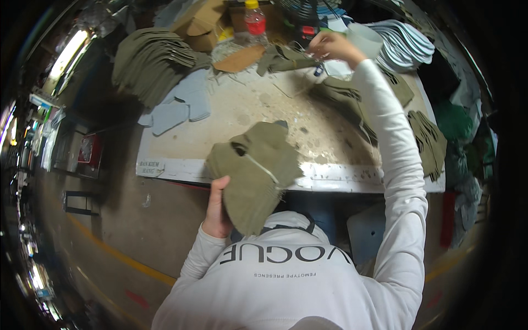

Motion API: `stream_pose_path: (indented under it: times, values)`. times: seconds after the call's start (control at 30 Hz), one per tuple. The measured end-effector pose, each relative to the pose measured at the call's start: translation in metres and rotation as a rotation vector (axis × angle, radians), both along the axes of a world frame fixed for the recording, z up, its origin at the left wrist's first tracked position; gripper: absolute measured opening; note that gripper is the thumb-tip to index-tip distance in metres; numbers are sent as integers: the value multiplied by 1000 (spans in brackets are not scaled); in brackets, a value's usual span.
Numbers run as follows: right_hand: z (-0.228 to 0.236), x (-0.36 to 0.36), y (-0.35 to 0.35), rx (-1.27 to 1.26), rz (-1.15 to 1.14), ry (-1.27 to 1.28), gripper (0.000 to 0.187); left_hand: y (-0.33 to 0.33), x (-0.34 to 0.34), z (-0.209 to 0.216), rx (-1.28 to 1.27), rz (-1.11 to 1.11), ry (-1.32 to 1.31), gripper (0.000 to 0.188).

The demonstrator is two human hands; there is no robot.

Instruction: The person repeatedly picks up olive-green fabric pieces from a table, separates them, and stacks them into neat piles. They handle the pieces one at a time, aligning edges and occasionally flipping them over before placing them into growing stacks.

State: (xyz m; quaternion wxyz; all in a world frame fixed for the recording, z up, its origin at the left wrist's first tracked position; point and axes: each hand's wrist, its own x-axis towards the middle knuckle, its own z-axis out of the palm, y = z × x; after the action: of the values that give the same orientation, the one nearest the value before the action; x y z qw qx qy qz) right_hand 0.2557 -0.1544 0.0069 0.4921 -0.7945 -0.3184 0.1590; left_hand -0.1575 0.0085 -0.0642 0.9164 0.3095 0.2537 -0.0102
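My left hand (218,212) is closed on the near edge of a bundle of olive-green fabric pieces (254,190), thumb up along its side. A narrow white strip (261,168) crosses the bundle, which has frayed edges and overhangs the table's front edge. At the far side of the table my right hand (336,48) is stretched out, its fingers bent together and slightly blurred. What is between them is too small to make out. Just below those fingers is a small blue object (318,71), and beside them lies a folded olive fabric piece (286,59).
On the white-edged table (341,176) stand olive fabric stacks (151,60), pale grey pieces (179,110) and a white stack (404,44). A bottle of red liquid with a yellow cap (255,22) stands at the back near a cardboard box (203,25). More olive pieces (426,140) overhang the right edge.
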Motion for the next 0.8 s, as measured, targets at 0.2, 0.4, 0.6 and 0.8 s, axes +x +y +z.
stream_pose_path:
  times: [0.2,0.4,0.6,0.8]
  values:
    - [-58,-6,147,193,21,272,18,27,0,0,-476,388,-370,57]
    - [-41,-44,173,-7,-310,-451,45,26,11,2,-1306,250,-597,61]
    - [-27,-185,100,411,493,418,62,43,33,-10,-846,212,-539,56]
    - [-46,-224,78,136,-2,-98,80,74,32,10,1783,-188,345,55]
